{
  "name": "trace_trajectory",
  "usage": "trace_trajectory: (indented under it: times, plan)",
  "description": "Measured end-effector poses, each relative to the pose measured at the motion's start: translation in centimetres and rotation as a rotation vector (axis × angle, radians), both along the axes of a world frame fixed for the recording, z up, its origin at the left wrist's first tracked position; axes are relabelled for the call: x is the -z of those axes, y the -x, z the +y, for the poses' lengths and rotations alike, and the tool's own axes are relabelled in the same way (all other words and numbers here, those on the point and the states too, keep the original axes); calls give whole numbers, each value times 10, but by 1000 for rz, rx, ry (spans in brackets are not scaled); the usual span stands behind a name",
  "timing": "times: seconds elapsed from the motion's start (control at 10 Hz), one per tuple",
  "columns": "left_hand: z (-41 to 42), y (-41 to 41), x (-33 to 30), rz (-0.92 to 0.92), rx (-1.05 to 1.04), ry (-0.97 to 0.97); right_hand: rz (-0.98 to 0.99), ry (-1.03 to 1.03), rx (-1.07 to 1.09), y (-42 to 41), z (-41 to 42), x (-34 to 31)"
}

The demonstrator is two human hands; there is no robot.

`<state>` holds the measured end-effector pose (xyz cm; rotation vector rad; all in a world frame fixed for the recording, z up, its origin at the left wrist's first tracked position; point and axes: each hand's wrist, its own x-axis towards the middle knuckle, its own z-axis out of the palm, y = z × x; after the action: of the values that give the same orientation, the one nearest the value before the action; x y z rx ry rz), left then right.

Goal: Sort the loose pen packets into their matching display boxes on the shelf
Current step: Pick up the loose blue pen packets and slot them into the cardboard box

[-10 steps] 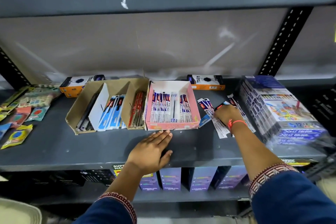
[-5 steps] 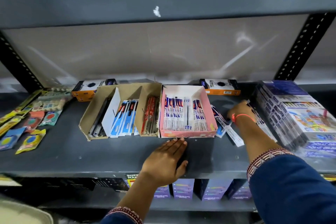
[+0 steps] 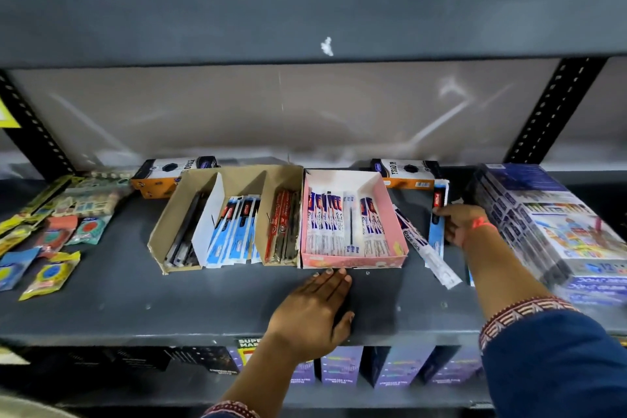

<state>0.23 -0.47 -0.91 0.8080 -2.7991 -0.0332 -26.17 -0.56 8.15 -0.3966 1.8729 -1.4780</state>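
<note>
A pink display box (image 3: 395,214) holds white, blue and red pen packets. Left of it a brown cardboard box (image 3: 169,214) has compartments with dark pens, light blue packets (image 3: 234,231) and red pens (image 3: 281,227). My right hand (image 3: 461,224) grips a light blue pen packet (image 3: 437,210), standing on edge right of the pink box. Another white and blue loose packet (image 3: 424,248) lies flat beside the pink box. My left hand (image 3: 312,312) rests flat on the grey shelf (image 3: 118,299), fingertips at the pink box's front edge.
A stack of wrapped colour-pencil boxes (image 3: 556,224) fills the right end of the shelf. Two orange and black boxes (image 3: 173,170) (image 3: 407,173) lie at the back. Small packets (image 3: 51,268) are spread at the left. Purple boxes (image 3: 393,366) stand on the shelf below.
My right hand has closed on a light blue packet and tipped it up from the loose pile. The view has shifted, so everything sits lower and further right in frame. My left hand stays flat.
</note>
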Motion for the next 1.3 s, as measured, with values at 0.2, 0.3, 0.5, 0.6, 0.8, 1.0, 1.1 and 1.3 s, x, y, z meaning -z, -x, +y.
trace_trajectory:
  times: [0.2, 0.3, 0.5, 0.6, 0.8, 1.0, 1.1, 1.3]
  plan:
    - [1, -2, -2, -33, -29, -57, 40, 204, 16, 14, 12, -33]
    - [3, -3, -6, -76, -47, -95, -46, 371, 13, 14, 15, -44]
    - [3, -1, -9, -57, -39, -25, -154, 541, -248, -49, 34, -63]
    - [6, -5, -12, -31, -38, -135, -287, 604, -327, -86, 45, -61]
    - [2, -34, -11, -24, -146, -192, -357, 623, -414, -140, 70, -66]
    - [-1, -70, -20, -102, -294, -187, -279, 668, -507, -180, 92, -80]
    - [4, -70, -24, -154, -284, -224, -262, 674, -536, -190, 94, -85]
    - [11, -66, -39, -179, -296, -176, -239, 664, -564, -199, 94, -93]
